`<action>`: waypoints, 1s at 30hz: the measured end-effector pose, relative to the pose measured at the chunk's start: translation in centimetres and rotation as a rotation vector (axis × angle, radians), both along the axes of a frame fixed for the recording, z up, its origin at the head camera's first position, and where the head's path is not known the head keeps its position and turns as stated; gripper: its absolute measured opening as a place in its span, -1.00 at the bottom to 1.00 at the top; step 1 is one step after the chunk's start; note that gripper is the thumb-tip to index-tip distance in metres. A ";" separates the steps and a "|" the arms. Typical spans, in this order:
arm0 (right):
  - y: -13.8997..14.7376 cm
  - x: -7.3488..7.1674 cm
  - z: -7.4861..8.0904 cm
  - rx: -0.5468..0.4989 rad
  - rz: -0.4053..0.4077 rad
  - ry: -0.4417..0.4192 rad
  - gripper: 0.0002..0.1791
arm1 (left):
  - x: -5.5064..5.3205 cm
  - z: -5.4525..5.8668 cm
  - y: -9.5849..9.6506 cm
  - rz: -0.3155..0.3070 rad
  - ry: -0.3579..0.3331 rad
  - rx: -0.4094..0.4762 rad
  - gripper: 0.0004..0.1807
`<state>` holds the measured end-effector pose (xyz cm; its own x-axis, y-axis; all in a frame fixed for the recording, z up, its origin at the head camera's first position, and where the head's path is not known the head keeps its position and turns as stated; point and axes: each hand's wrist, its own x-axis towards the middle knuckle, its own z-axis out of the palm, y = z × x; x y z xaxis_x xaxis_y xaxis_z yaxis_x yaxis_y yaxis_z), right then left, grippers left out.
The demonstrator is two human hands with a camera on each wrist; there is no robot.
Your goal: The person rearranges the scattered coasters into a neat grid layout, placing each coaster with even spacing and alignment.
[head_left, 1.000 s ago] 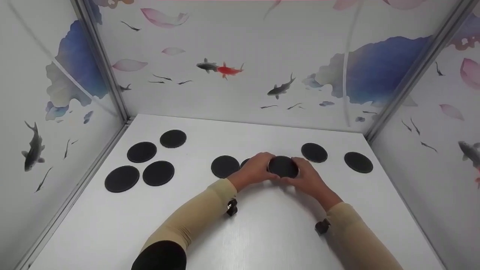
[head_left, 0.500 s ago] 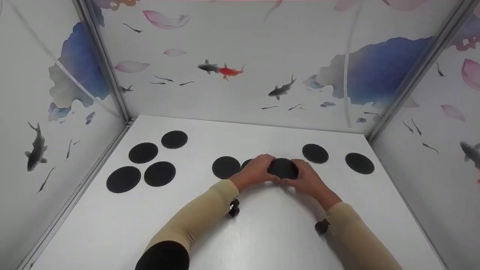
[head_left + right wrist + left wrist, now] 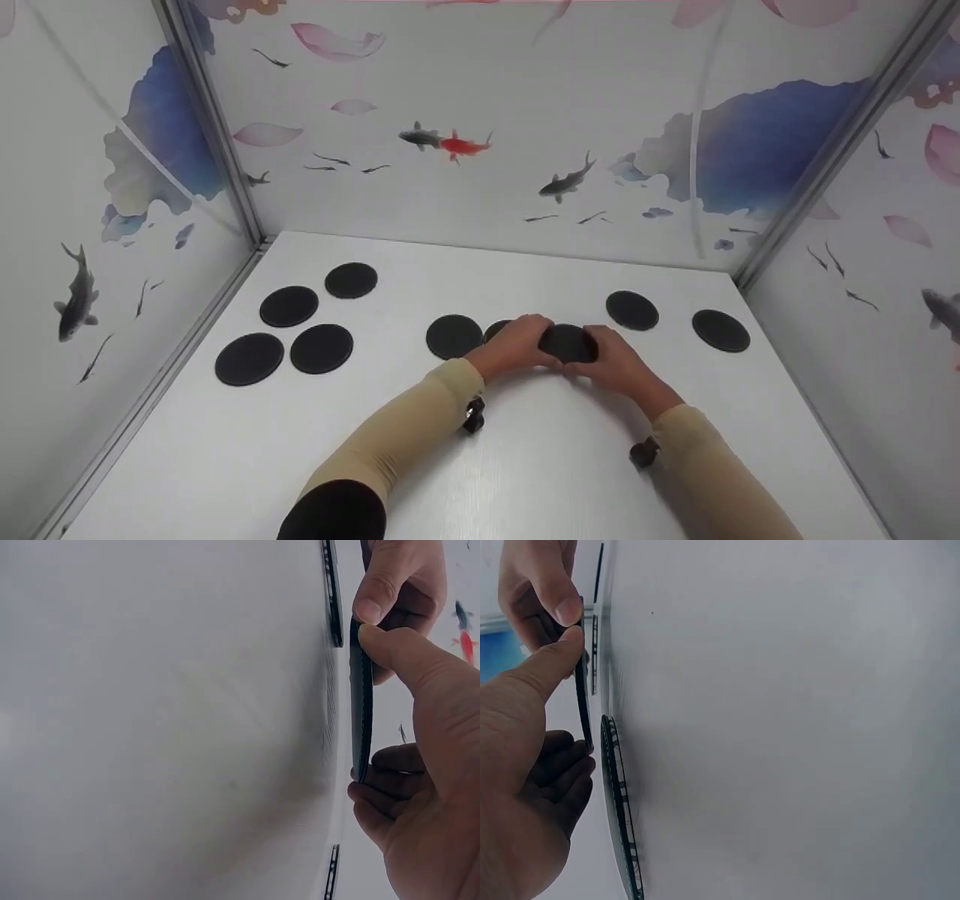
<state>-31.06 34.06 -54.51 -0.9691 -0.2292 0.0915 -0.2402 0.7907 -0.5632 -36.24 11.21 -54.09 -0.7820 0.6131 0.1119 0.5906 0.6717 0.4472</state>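
Both hands hold one black round coaster (image 3: 568, 343) between them, at the middle right of the table. My left hand (image 3: 519, 345) grips its left edge and my right hand (image 3: 616, 361) its right edge, thumbs on the near side. In the right wrist view the held coaster (image 3: 361, 701) is seen edge-on, raised a little off the white surface. Thumb tips almost meet on its rim in the left wrist view, while the fingers of the left hand (image 3: 525, 742) curl at its far side. Left of the hands, another coaster (image 3: 496, 328) is partly hidden by the left hand.
A coaster (image 3: 454, 337) lies beside the half-hidden one. Several more, such as the coaster (image 3: 250, 359), are grouped at the left of the white table (image 3: 525, 465). On the right lie two coasters, one nearer (image 3: 632, 310) and one farther (image 3: 721, 331). Printed walls (image 3: 480, 202) enclose the table.
Both hands and the held coaster have shifted slightly toward the person. The head view has tilted a little; the other coasters stay where they lie on the table.
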 end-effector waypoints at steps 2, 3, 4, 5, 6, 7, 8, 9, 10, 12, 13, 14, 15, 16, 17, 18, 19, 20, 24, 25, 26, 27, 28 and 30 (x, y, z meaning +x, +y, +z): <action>0.0 0.0 -0.1 0.002 -0.002 -0.007 0.03 | 0.0 -0.2 0.1 -0.002 -0.003 0.000 -0.28; 0.1 -0.1 -0.1 0.008 -0.004 -0.011 0.03 | 0.0 -0.2 0.1 -0.003 -0.006 0.001 -0.30; 0.0 -0.1 -0.1 0.011 -0.006 -0.015 0.03 | -0.1 -0.3 0.2 -0.004 -0.010 0.004 -0.30; 0.0 -0.1 -0.1 0.008 -0.006 -0.018 0.02 | -0.1 -0.3 0.2 -0.006 -0.011 0.002 -0.31; 0.0 -0.1 -0.1 0.004 -0.007 -0.021 0.00 | -0.1 -0.3 0.2 -0.009 -0.010 0.001 -0.32; -0.1 -0.2 -0.1 0.001 -0.005 -0.025 -0.01 | -0.1 -0.3 0.2 -0.013 -0.010 0.001 -0.32; -0.1 -0.2 0.0 -0.006 -0.005 -0.030 -0.03 | -0.1 -0.2 0.2 -0.014 -0.010 0.002 -0.33; -0.1 -0.2 0.0 -0.012 -0.005 -0.035 -0.03 | -0.1 -0.2 0.2 -0.013 -0.011 0.001 -0.34; -0.1 -0.2 0.0 -0.019 -0.005 -0.041 -0.04 | -0.1 -0.2 0.2 -0.013 -0.011 -0.002 -0.34; -0.1 -0.2 0.0 -0.018 -0.008 -0.047 -0.04 | -0.1 -0.2 0.2 -0.012 -0.016 -0.003 -0.35; -0.1 -0.2 0.0 -0.013 -0.010 -0.050 -0.03 | -0.1 -0.2 0.3 -0.011 -0.019 -0.005 -0.35; -0.1 -0.2 0.0 -0.009 -0.009 -0.051 -0.03 | 0.0 -0.2 0.3 -0.010 -0.021 -0.005 -0.36; -0.1 -0.2 -0.1 0.000 -0.010 -0.052 -0.02 | 0.0 -0.2 0.3 -0.011 -0.020 -0.006 -0.36; 0.0 -0.2 -0.1 0.008 -0.012 -0.055 -0.01 | 0.0 -0.1 0.3 -0.011 -0.019 -0.006 -0.36; 0.0 -0.2 -0.1 0.014 -0.013 -0.057 -0.01 | 0.1 -0.1 0.3 -0.011 -0.016 -0.008 -0.36; 0.0 -0.1 -0.1 0.018 -0.009 -0.058 -0.02 | 0.2 -0.1 0.4 -0.012 -0.011 -0.011 -0.36; 0.0 -0.2 -0.1 0.020 -0.007 -0.061 -0.03 | 0.2 -0.1 0.4 -0.012 -0.004 -0.013 -0.37; -0.1 -0.2 -0.1 0.021 -0.005 -0.065 -0.05 | 0.2 -0.1 0.4 -0.013 0.004 -0.018 -0.37; -0.3 -0.2 0.2 0.018 0.001 -0.076 -0.13 | 0.2 -0.1 0.5 -0.013 0.029 -0.032 -0.39; -0.4 -0.2 0.3 0.020 -0.001 -0.080 -0.14 | 0.1 -0.1 0.5 -0.012 0.031 -0.032 -0.40; -0.5 -0.1 0.4 0.019 0.000 -0.084 -0.15 | 0.1 -0.1 0.5 -0.012 0.034 -0.035 -0.40; -0.5 -0.1 0.4 0.018 0.003 -0.087 -0.16 | 0.1 -0.1 0.5 -0.011 0.035 -0.036 -0.40; -0.5 -0.1 0.5 0.015 0.004 -0.091 -0.17 | 0.1 -0.1 0.5 -0.011 0.038 -0.038 -0.41; -0.5 -0.1 0.5 0.014 0.007 -0.094 -0.19 | 0.0 -0.2 0.6 -0.010 0.044 -0.041 -0.42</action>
<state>-31.19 33.52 -54.03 -0.9716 -0.2366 -0.0028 -0.1925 0.7971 -0.5724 -36.20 11.79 -54.31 -0.7710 0.6253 0.1208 0.6155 0.6829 0.3934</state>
